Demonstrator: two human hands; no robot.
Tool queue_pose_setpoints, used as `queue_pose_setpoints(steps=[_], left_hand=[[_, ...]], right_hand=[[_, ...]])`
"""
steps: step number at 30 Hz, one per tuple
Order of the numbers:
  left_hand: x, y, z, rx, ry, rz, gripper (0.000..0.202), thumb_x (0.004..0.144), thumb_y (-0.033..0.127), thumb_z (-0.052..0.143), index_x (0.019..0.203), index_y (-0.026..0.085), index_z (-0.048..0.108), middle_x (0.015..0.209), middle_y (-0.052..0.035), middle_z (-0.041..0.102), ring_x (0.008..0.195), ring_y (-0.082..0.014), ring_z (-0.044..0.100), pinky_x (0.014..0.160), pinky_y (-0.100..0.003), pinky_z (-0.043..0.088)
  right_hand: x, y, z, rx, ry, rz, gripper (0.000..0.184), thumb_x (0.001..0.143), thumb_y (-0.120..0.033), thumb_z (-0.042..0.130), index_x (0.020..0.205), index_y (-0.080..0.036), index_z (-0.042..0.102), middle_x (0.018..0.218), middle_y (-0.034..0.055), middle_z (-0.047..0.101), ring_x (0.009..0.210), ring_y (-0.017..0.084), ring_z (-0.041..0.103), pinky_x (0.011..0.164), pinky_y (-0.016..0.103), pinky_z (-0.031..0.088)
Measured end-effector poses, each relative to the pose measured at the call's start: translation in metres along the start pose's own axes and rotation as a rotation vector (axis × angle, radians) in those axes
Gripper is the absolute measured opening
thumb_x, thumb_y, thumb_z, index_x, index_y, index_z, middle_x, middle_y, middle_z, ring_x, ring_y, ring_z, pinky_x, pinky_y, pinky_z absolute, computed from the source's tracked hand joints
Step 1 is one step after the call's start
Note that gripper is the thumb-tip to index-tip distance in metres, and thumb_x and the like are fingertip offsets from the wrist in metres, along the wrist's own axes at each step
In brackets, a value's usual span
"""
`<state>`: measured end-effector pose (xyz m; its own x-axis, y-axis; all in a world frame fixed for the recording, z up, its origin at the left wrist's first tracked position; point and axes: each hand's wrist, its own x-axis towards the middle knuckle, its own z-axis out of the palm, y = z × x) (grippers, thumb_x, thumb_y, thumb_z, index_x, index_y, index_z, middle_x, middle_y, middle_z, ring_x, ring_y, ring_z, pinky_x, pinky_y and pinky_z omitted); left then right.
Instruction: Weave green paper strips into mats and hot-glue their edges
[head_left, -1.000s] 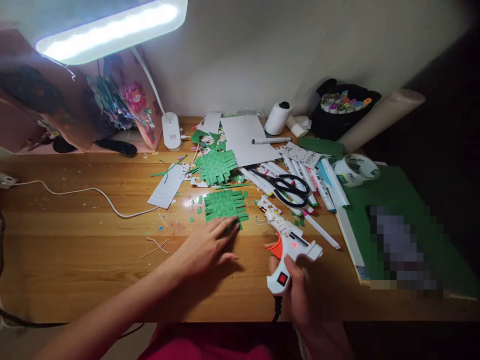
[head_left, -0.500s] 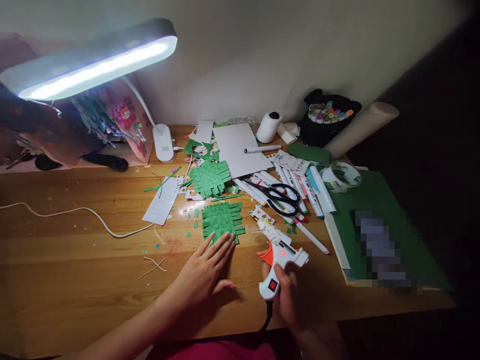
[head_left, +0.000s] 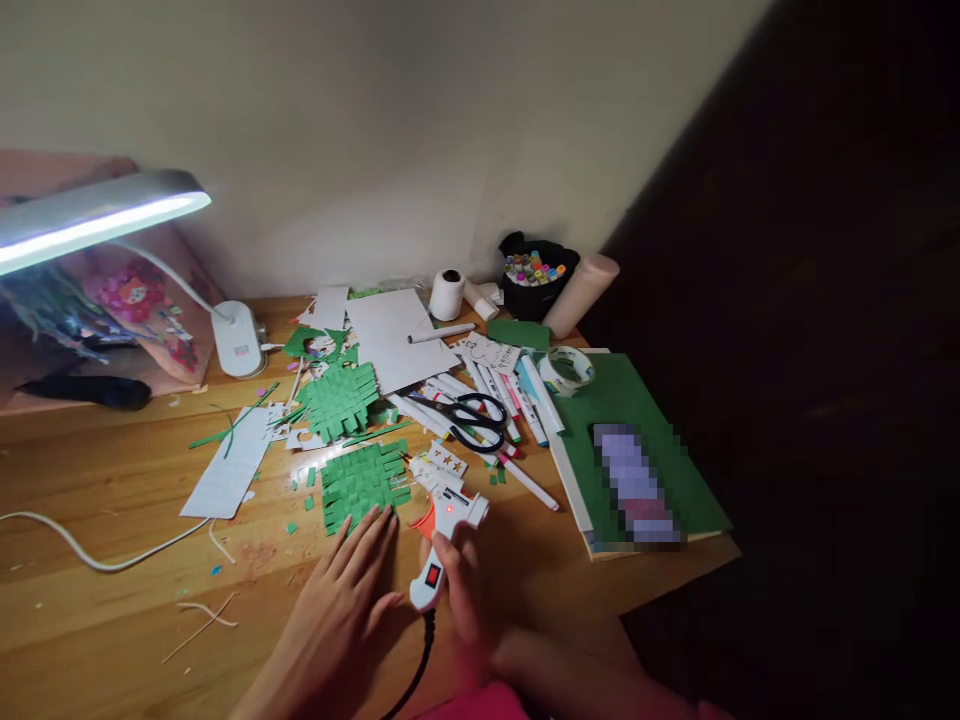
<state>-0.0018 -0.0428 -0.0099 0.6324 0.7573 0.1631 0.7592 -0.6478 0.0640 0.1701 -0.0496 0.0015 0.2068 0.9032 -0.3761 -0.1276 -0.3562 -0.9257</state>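
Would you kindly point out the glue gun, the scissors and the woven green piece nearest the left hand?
Glue gun [head_left: 454,514]: head view, on its white body.
Scissors [head_left: 453,409]: head view, where blades meet handles.
Woven green piece [head_left: 361,480]: head view, middle of the weave.

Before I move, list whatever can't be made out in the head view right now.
All in the head view:
Near woven green square: part of its lower edge is hidden under the left hand.
Right hand: some fingers are hidden behind the glue gun.
Cord: cut off by the bottom edge.
Lamp: cut off by the left edge.
Phone-like thing: blurred by pixelation.
Drawn card: writing too small to read.
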Motion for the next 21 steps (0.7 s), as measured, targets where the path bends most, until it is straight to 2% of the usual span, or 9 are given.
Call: queue_pose_setpoints(steps=[3, 7, 13, 16, 21], left_hand=[[-0.0008, 0.0023, -0.002, -0.002, -0.026, -0.046, 0.073, 0.088, 0.049, 0.044, 0.145, 0.012, 0.019, 0.148, -0.0116, 0.031, 0.132, -0.027, 0.036, 0.102, -0.041, 0.042], [-0.0002, 0.0022, -0.0043, 0.009, -0.034, -0.033, 0.071, 0.089, 0.046, 0.044, 0.146, 0.013, 0.019, 0.146, -0.0105, 0.035, 0.13, -0.0262, 0.04, 0.101, -0.043, 0.043], [-0.0051, 0.0017, -0.0001, 0.054, -0.005, -0.044, 0.062, 0.087, 0.043, 0.047, 0.14, 0.015, 0.034, 0.14, -0.0095, 0.045, 0.126, -0.0262, 0.045, 0.099, -0.043, 0.045], [-0.0067, 0.0017, 0.002, 0.085, 0.024, -0.038, 0.059, 0.087, 0.042, 0.048, 0.139, 0.016, 0.037, 0.141, -0.0096, 0.044, 0.127, -0.0263, 0.043, 0.099, -0.042, 0.045], [-0.0025, 0.0011, 0.001, 0.124, 0.087, 0.011, 0.066, 0.087, 0.046, 0.046, 0.143, 0.016, 0.029, 0.139, -0.0095, 0.046, 0.125, -0.0262, 0.046, 0.098, -0.041, 0.043]], right_hand=[[-0.0003, 0.0021, -0.0037, 0.014, -0.05, -0.013, 0.025, 0.08, -0.044, 0.052, 0.079, -0.02, 0.058, 0.077, 0.001, 0.059, 0.076, 0.017, 0.055, 0.075, 0.028, 0.046], [0.0006, 0.0035, -0.0037, 0.048, -0.073, -0.001, 0.026, 0.084, -0.044, 0.048, 0.079, -0.02, 0.055, 0.076, -0.0008, 0.054, 0.074, 0.016, 0.051, 0.074, 0.026, 0.044], [0.0004, 0.0042, 0.0005, 0.103, -0.05, 0.015, 0.026, 0.082, -0.046, 0.051, 0.078, -0.02, 0.054, 0.072, -0.0022, 0.052, 0.069, 0.015, 0.049, 0.069, 0.026, 0.044], [0.0001, 0.0065, 0.0009, 0.106, -0.063, 0.024, 0.027, 0.082, -0.047, 0.051, 0.077, -0.02, 0.053, 0.07, -0.0024, 0.052, 0.066, 0.015, 0.049, 0.066, 0.026, 0.044], [0.0002, 0.0073, 0.0023, 0.105, -0.066, 0.067, 0.033, 0.082, -0.053, 0.05, 0.081, -0.02, 0.055, 0.072, -0.0013, 0.054, 0.069, 0.016, 0.052, 0.068, 0.025, 0.044]])
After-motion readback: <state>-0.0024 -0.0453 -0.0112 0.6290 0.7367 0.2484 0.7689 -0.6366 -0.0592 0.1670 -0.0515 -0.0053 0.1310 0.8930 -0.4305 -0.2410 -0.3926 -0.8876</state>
